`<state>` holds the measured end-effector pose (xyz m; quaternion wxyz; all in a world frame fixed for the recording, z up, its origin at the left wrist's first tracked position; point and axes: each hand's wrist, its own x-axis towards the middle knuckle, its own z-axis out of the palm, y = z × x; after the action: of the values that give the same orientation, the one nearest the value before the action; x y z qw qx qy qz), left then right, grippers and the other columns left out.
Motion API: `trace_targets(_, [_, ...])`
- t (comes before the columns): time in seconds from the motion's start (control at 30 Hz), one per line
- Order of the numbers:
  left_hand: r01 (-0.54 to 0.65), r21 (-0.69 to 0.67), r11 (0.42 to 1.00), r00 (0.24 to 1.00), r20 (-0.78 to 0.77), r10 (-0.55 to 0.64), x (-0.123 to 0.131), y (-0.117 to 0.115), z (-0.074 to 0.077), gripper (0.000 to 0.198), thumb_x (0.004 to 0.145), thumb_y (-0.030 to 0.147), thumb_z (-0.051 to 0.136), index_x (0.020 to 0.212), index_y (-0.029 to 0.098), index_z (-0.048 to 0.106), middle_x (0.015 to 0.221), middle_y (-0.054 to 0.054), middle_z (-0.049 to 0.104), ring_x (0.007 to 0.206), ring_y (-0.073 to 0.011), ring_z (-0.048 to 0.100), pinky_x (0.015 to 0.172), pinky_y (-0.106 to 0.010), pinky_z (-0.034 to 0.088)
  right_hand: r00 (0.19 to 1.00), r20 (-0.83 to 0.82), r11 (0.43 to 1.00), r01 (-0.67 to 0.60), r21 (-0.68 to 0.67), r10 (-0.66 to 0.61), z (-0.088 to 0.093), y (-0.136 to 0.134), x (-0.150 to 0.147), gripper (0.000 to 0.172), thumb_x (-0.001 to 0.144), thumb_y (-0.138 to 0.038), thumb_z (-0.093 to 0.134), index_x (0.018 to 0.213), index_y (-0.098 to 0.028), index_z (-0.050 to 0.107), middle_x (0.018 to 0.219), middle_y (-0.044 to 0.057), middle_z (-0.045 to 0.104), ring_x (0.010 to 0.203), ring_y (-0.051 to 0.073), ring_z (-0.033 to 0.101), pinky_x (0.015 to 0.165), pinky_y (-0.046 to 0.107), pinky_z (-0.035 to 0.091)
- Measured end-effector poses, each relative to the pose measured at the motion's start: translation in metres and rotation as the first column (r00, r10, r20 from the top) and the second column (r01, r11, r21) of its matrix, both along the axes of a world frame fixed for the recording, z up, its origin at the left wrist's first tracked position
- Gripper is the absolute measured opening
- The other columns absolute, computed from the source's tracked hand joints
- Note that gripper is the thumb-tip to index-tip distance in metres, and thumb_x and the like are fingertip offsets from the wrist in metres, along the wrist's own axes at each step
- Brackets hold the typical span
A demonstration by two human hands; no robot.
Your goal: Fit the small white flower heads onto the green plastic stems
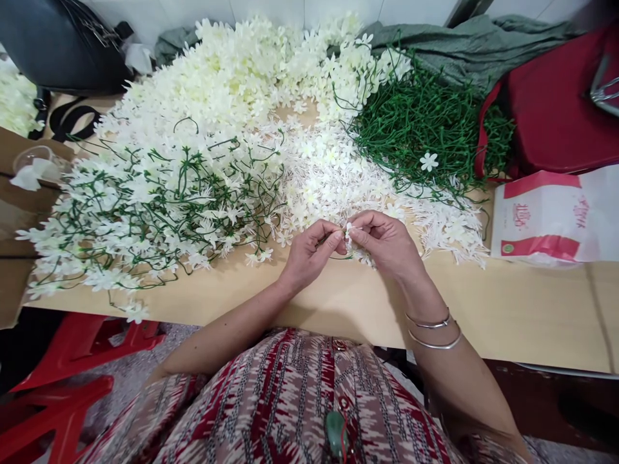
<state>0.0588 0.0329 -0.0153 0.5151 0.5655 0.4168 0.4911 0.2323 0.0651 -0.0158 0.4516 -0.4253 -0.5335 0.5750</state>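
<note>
Close together above the front of the table, my left hand (309, 254) and my right hand (391, 246) meet fingertip to fingertip. Between them is a small white artificial flower (349, 230), pinched by the right thumb and forefinger. The left fingers are closed around what looks like a thin green stem, mostly hidden by them. Just beyond the hands spreads a pile of loose white flower pieces (329, 174) with thin white strands. Left of it lie white flowers on green stems (178, 187). At the back right is a heap of bare green stems (420, 119).
More cream-white blossoms (232, 71) are heaped at the back. A red bag (561, 96) and a white-and-red paper bag (539, 216) stand at the right. A black bag (68, 51) sits back left, near a cardboard box (12, 212). Red stools (91, 348) are below the table's left edge.
</note>
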Motion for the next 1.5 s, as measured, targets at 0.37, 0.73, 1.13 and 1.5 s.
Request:
trace_targets(0.37, [-0.012,-0.022,1.000,0.999,-0.046,0.011,-0.003,-0.002,0.003,0.031,0.101,0.048,0.061,0.091,0.019,0.063,0.074,0.000,0.071,0.071,-0.0124,0.070,0.072,-0.026,0.057,1.000,0.019,0.997,0.000,0.078,-0.002,0.003,-0.003,-0.004,0.014,0.081,-0.033,0.080,0.077,-0.024,0.070,0.084,0.001,0.068,0.077,0.015,0.061,0.070,0.031,0.049])
trace_targets(0.73, [0.029,-0.015,0.999,0.996,-0.082,-0.031,-0.001,0.001,0.000,0.034,0.102,0.052,0.057,0.095,0.020,0.061,0.076,-0.001,0.072,0.073,-0.0135,0.070,0.075,-0.028,0.056,0.996,0.067,0.996,0.048,0.079,-0.054,0.012,-0.005,0.001,0.011,0.079,-0.028,0.081,0.082,-0.024,0.072,0.077,-0.001,0.068,0.069,0.013,0.059,0.065,0.029,0.047])
trace_targets(1.13, [0.266,0.389,0.882,0.853,-0.521,-0.028,-0.003,-0.009,0.005,0.015,0.091,0.021,0.060,0.077,0.019,0.062,0.079,-0.004,0.064,0.071,-0.0149,0.059,0.066,-0.028,0.046,0.621,0.512,0.801,0.394,0.451,-0.594,0.009,0.015,0.054,0.014,0.082,-0.033,0.075,0.090,-0.023,0.070,0.084,0.005,0.070,0.074,0.022,0.063,0.079,0.043,0.056])
trace_targets(1.5, [0.025,0.495,0.869,0.872,-0.436,0.224,-0.003,-0.001,-0.004,0.004,0.098,0.017,0.059,0.098,0.019,0.062,0.088,-0.004,0.066,0.080,-0.0145,0.061,0.070,-0.026,0.049,0.598,0.539,0.804,0.392,0.448,-0.592,0.015,0.012,0.051,0.003,0.080,-0.020,0.067,0.079,-0.022,0.065,0.081,0.004,0.067,0.075,0.022,0.062,0.080,0.043,0.053])
